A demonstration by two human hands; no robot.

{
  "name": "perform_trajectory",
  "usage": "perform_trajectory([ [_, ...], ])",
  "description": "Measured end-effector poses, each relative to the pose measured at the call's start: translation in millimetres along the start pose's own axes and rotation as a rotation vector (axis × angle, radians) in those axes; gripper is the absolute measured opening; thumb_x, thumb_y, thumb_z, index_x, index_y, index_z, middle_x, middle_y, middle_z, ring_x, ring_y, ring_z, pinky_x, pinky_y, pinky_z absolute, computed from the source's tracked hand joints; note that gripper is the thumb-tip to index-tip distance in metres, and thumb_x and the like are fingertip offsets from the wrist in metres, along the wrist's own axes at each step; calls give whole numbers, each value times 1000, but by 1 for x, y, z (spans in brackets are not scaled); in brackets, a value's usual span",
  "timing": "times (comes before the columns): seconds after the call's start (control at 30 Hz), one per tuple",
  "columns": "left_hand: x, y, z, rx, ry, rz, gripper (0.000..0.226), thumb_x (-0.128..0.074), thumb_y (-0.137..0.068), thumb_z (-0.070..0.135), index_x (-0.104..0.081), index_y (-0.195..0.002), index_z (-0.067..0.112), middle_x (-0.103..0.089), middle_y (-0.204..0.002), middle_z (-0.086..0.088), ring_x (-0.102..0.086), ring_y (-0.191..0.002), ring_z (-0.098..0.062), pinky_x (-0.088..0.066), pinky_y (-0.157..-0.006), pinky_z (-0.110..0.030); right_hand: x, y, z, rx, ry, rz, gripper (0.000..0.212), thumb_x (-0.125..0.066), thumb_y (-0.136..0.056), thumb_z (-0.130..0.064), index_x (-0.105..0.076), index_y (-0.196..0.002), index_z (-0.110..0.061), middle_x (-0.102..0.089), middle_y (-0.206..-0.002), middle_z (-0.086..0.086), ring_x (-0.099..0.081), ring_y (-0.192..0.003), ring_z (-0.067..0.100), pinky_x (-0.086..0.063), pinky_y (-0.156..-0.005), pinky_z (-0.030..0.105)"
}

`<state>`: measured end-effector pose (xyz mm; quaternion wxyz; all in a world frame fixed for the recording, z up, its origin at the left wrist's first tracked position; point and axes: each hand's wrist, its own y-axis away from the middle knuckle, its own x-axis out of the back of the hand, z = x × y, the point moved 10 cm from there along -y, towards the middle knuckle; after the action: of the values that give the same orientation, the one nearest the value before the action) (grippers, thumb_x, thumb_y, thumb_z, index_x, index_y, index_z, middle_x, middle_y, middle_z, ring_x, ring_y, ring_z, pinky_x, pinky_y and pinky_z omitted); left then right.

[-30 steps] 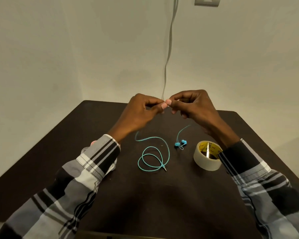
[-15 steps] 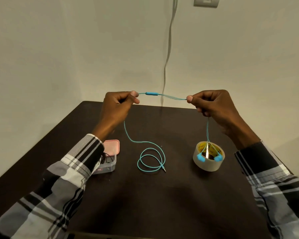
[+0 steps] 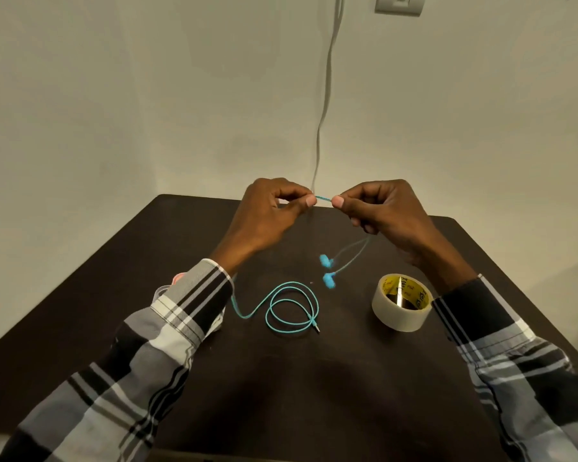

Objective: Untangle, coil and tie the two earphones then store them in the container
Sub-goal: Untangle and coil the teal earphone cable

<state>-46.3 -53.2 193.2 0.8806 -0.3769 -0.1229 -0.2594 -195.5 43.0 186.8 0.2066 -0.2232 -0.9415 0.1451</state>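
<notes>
I hold a turquoise earphone cable point(image 3: 291, 308) above the dark table point(image 3: 314, 395). My left hand point(image 3: 267, 218) and my right hand point(image 3: 384, 211) pinch a short stretch of it between thumb and forefinger, fingertips close together. Two turquoise earbuds point(image 3: 327, 270) dangle blurred below my right hand. The cable's other end lies in loose loops on the table, ending in the jack plug point(image 3: 316, 326). The pink-lidded container point(image 3: 178, 278) is almost wholly hidden behind my left sleeve. No second earphone is visible.
A roll of clear tape point(image 3: 401, 301) with a yellow core stands to the right of the loops. A grey wall cable point(image 3: 324, 95) hangs down behind the table from near a wall socket point(image 3: 399, 4). The table's far edge meets the wall.
My hands, spread wide with the cable stretched between them half a second ago, have come together again. The earbuds have swung left, off the tape roll. My left sleeve now covers the container.
</notes>
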Motion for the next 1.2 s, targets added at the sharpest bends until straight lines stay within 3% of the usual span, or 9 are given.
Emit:
perform_trajectory([
  [0.17, 38, 1, -24, 105, 99, 204, 8, -69, -91, 18, -74, -86, 22, -73, -77, 9, -71, -77, -10, -57, -78, -25, 13, 4, 22, -97, -58, -5, 25, -78, -79, -29, -77, -89, -6, -66, -65, 6, -56, -55, 12, -50, -54, 22],
  [0.3, 56, 5, -33, 173, 150, 303, 8, -67, -92, 15, -74, -92, 11, -71, -74, -3, -70, -68, -12, -57, -73, -22, 13, 5, 31, -140, -133, -54, 25, -76, -78, -24, -75, -93, -5, -71, -70, 5, -64, -60, 14, -55, -60, 23],
  [0.37, 55, 6, -30, 172, 188, 316, 9, -66, -93, 13, -73, -92, 8, -68, -73, -4, -66, -60, -9, -59, -72, -28, 9, 5, 34, -159, -165, -89, 24, -75, -79, -20, -75, -96, -3, -72, -72, 7, -67, -62, 16, -56, -61, 24],
  [0.47, 52, 6, -25, 176, 213, 305, 10, -65, -94, 16, -73, -93, 10, -67, -74, -2, -62, -57, -5, -61, -75, -38, 1, 7, 37, -190, -216, -144, 32, -74, -75, -19, -73, -100, -1, -73, -78, 10, -69, -68, 17, -58, -65, 26],
  [0.7, 51, -2, -8, 142, 239, 287, 13, -66, -94, 19, -73, -96, 9, -60, -68, -3, -59, -53, -5, -63, -67, -36, -20, 20, 43, -214, -210, -327, 25, -70, -79, -21, -76, -100, -7, -71, -79, 8, -66, -72, 17, -57, -72, 27],
  [0.93, 31, -5, -8, 139, 241, 209, 15, -67, -93, 18, -74, -96, 4, -59, -66, 2, -58, -53, -6, -62, -67, -43, -34, 32, 18, -103, -536, -376, 21, -59, -86, -13, -77, -96, -8, -76, -93, 13, -74, -89, 23, -59, -79, 33],
  [1.2, 26, -12, 16, 63, 272, 200, 15, -66, -93, 17, -74, -97, 4, -59, -67, 0, -57, -52, -9, -61, -60, -36, -53, 37, 26, -150, -502, -389, 25, -54, -95, -18, -69, -106, -2, -67, -79, 9, -69, -78, 19, -56, -91, 46],
])
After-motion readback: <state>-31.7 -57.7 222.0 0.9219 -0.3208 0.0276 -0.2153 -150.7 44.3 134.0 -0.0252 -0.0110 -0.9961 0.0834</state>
